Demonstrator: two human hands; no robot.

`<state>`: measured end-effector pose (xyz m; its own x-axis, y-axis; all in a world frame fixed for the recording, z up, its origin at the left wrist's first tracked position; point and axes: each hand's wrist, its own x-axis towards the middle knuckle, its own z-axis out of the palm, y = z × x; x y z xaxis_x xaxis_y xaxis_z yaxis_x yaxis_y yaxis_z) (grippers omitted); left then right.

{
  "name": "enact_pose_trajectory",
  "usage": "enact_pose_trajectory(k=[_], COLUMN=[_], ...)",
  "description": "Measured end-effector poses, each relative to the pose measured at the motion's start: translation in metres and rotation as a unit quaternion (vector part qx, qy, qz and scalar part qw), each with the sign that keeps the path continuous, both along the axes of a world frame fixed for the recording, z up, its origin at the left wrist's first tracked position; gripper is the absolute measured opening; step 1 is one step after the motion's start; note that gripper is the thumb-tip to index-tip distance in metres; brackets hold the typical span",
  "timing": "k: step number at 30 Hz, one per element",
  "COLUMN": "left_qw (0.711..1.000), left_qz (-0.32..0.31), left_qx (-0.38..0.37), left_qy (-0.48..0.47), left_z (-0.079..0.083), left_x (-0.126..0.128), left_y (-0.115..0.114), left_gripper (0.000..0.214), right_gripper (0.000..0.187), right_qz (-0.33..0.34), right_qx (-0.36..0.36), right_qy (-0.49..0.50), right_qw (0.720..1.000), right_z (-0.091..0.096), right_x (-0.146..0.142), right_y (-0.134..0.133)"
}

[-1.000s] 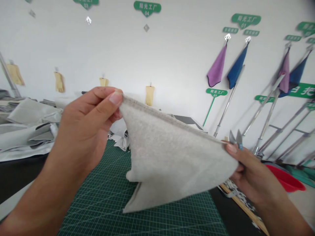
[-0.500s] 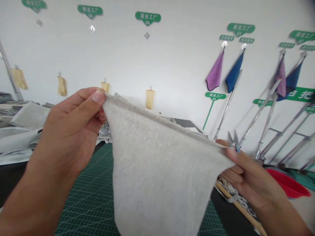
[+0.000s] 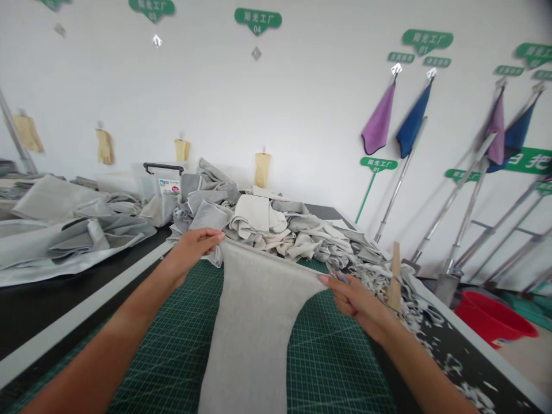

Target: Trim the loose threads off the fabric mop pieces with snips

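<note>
A light grey piece of cloth (image 3: 254,322) hangs stretched between my hands above the green cutting mat (image 3: 336,351). My left hand (image 3: 196,247) pinches its upper left corner. At the upper right corner my right hand (image 3: 351,296) pinches the cloth between thumb and finger. Small scissors (image 3: 338,275) with blue on the handles are also tucked in that hand, blades pointing up and away. The top edge slopes down toward the right, and the cloth's lower end runs out of the picture.
Behind the mat lies a heap of grey cloth pieces (image 3: 259,215), with more cloth (image 3: 64,230) at left. Cut scraps (image 3: 414,293) and a wooden strip (image 3: 395,282) lie on the right. A clear bin (image 3: 164,178) stands behind; a red basin (image 3: 491,316) is beyond the table edge.
Both hands have moved down and farther from the camera, keeping the cloth stretched between them. The cloth heap behind now shows above it.
</note>
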<state>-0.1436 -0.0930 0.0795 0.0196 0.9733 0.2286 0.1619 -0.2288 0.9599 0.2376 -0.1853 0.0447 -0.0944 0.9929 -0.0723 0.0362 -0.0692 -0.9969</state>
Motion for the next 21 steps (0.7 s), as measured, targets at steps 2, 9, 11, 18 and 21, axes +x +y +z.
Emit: enact_pose_trajectory(k=[2,9,11,18,21], left_qw=[0.999,0.99,0.986,0.985,0.986], left_qz=[-0.005,0.026,0.024,0.002,-0.023], left_qx=[-0.033,-0.09,-0.107,-0.144,-0.157], left_qy=[0.032,0.11,0.125,0.095,0.058], left_z=[-0.021,-0.079,-0.088,-0.102,-0.104], left_x=[-0.005,-0.019,-0.019,-0.014,-0.015], left_y=[0.013,0.045,0.048,0.046,0.046], left_gripper=[0.045,0.045,0.044,0.046,0.048], right_gripper=[0.048,0.036,0.036,0.046,0.047], right_qz=[0.003,0.001,-0.022,-0.033,-0.056], right_qx=[-0.009,-0.029,-0.041,-0.049,-0.044], right_qy=[0.003,0.009,0.014,0.05,0.049], right_qw=[1.0,1.0,0.999,0.997,0.996], right_z=[-0.01,-0.032,-0.039,-0.067,-0.071], right_x=[-0.001,-0.008,-0.008,-0.003,-0.002], right_y=[0.005,0.013,0.017,0.032,0.033])
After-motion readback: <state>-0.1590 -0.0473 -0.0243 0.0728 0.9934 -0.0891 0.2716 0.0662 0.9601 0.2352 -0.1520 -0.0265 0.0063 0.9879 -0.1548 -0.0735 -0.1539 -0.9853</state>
